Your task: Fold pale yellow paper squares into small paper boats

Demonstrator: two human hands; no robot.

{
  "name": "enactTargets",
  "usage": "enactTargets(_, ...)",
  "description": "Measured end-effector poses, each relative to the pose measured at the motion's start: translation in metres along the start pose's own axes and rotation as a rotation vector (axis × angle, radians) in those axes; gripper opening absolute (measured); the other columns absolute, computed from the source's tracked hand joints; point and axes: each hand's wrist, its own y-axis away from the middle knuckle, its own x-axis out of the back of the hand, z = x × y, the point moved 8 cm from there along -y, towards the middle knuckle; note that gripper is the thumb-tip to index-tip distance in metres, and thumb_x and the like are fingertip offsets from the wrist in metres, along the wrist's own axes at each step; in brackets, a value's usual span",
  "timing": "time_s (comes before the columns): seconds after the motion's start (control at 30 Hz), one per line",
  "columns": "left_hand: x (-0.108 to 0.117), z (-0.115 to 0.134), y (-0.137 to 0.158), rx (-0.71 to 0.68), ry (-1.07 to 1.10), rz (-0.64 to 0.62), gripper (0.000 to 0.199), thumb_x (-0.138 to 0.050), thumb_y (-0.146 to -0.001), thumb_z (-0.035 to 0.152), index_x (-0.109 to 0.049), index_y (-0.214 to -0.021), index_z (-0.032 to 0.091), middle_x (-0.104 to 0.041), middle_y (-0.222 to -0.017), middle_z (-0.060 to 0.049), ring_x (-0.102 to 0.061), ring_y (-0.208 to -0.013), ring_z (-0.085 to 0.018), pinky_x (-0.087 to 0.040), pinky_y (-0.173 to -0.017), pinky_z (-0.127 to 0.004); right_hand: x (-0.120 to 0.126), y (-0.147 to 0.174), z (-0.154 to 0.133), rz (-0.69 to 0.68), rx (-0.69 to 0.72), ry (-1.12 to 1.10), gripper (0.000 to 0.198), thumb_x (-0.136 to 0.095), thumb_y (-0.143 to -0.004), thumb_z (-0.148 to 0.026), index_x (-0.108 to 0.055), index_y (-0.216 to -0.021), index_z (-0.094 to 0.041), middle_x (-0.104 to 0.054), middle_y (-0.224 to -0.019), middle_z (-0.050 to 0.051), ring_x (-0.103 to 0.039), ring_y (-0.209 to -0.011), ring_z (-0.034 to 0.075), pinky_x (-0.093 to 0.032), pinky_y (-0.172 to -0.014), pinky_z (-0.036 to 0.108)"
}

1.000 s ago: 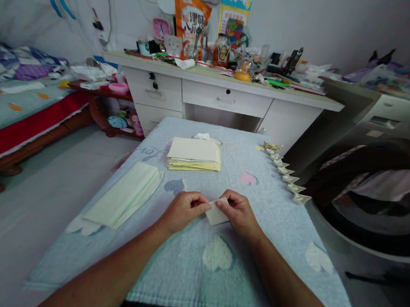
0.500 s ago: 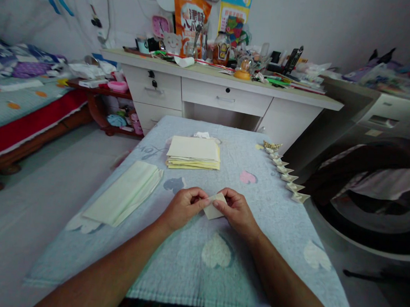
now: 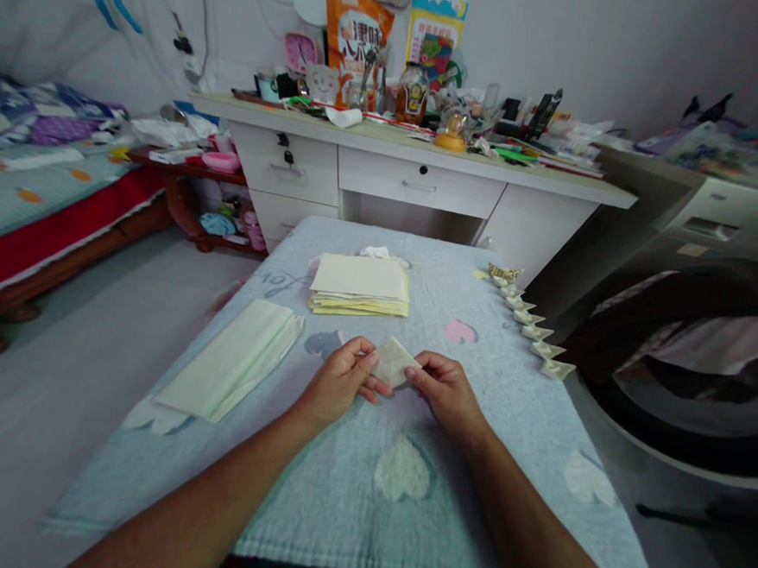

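A small folded piece of cream paper (image 3: 394, 362), roughly diamond-shaped, is held between both hands above the cloth-covered table. My left hand (image 3: 347, 375) pinches its left corner with thumb and fingers. At the right corner, my right hand (image 3: 444, 387) grips it between thumb and forefinger. Beyond the hands lies a stack of cream and yellow paper (image 3: 361, 278). To the left rests a pile of larger folded pale sheets (image 3: 227, 360). Several folded paper boats (image 3: 536, 333) stand in a row along the table's right edge, with a patterned one (image 3: 505, 273) at the far end.
The table wears a blue cloth (image 3: 312, 504) with heart prints. Behind it stands a white desk (image 3: 418, 179) crowded with jars, a clock and an orange bag (image 3: 355, 44). A washing machine (image 3: 707, 229) is at right, a bed (image 3: 55, 175) at left.
The folded paper has turned in my hands, from a tilted square lying low between the thumbs to a diamond with one corner up. My left fingers have spread beneath it.
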Motion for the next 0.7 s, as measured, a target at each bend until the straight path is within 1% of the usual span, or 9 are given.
enactTargets(0.13,0.002,0.002,-0.001,-0.021,-0.003,0.027,0.039,-0.057,-0.08,0.055,-0.042,-0.085,0.02,-0.07,-0.074,-0.001,-0.07,-0.06,-0.017,-0.052,-0.05,-0.023,0.001,0.0,-0.002,0.02,-0.008,0.039,0.032,-0.068,-0.077,-0.046,-0.065,-0.067,-0.017,-0.047,-0.051,-0.004,-0.037,-0.05,0.008,-0.026,-0.049,0.022)
enactTargets(0.3,0.004,0.002,0.0,-0.022,0.003,0.036,0.039,-0.057,-0.081,0.055,-0.041,-0.086,0.02,-0.071,-0.079,-0.004,-0.07,-0.062,-0.018,-0.054,-0.053,-0.027,0.001,0.0,-0.001,0.022,0.007,0.057,0.035,-0.058,-0.085,-0.047,-0.062,-0.066,-0.017,-0.05,-0.055,-0.002,-0.042,-0.053,0.01,-0.033,-0.053,0.023)
enactTargets(0.37,0.005,0.002,0.0,-0.036,-0.008,0.025,0.036,-0.056,-0.083,0.053,-0.041,-0.086,0.02,-0.07,-0.082,-0.004,-0.07,-0.064,-0.018,-0.054,-0.056,-0.028,-0.001,0.0,-0.002,0.007,0.031,0.051,0.029,-0.058,-0.085,-0.044,-0.063,-0.074,-0.017,-0.052,-0.06,-0.002,-0.044,-0.056,0.011,-0.034,-0.054,0.023)
enactTargets(0.43,0.005,0.004,0.0,-0.078,-0.037,-0.001,0.031,-0.052,-0.087,0.049,-0.043,-0.087,0.019,-0.07,-0.086,-0.005,-0.071,-0.071,-0.018,-0.055,-0.063,-0.03,-0.003,0.0,-0.004,-0.005,0.073,0.043,0.018,-0.063,-0.082,-0.037,-0.062,-0.085,-0.019,-0.054,-0.069,-0.002,-0.046,-0.06,0.011,-0.035,-0.057,0.023)
enactTargets(0.5,0.003,0.009,0.002,-0.153,-0.12,-0.028,0.024,-0.051,-0.089,0.042,-0.047,-0.09,0.018,-0.069,-0.093,-0.006,-0.07,-0.082,-0.019,-0.055,-0.074,-0.032,-0.005,0.0,-0.007,0.005,0.119,0.092,0.013,-0.065,-0.078,-0.027,-0.058,-0.087,-0.02,-0.054,-0.075,-0.002,-0.047,-0.064,0.011,-0.036,-0.059,0.023)
enactTargets(0.57,0.001,0.015,0.005,-0.238,-0.262,-0.042,0.016,-0.053,-0.089,0.033,-0.051,-0.093,0.018,-0.068,-0.101,-0.006,-0.066,-0.095,-0.019,-0.051,-0.085,-0.033,-0.004,0.001,-0.009,0.034,0.171,0.221,0.007,-0.06,-0.078,-0.018,-0.055,-0.082,-0.021,-0.051,-0.074,-0.002,-0.047,-0.065,0.012,-0.036,-0.06,0.023)
enactTargets(0.63,-0.002,0.02,0.008,-0.307,-0.432,-0.045,0.008,-0.055,-0.085,0.022,-0.053,-0.093,0.019,-0.066,-0.106,-0.006,-0.063,-0.101,-0.019,-0.048,-0.091,-0.033,-0.004,0.002,-0.012,0.062,0.245,0.37,0.01,-0.055,-0.076,-0.011,-0.053,-0.077,-0.02,-0.05,-0.076,-0.002,-0.048,-0.069,0.013,-0.037,-0.063,0.023)
enactTargets(0.7,-0.006,0.021,0.01,-0.367,-0.589,-0.054,0.013,-0.053,-0.08,0.011,-0.054,-0.089,0.02,-0.065,-0.11,-0.005,-0.061,-0.104,-0.019,-0.046,-0.093,-0.034,-0.007,0.004,-0.015,0.053,0.319,0.492,0.014,-0.053,-0.074,-0.006,-0.052,-0.076,-0.02,-0.05,-0.079,0.0,-0.049,-0.074,0.014,-0.038,-0.067,0.024)
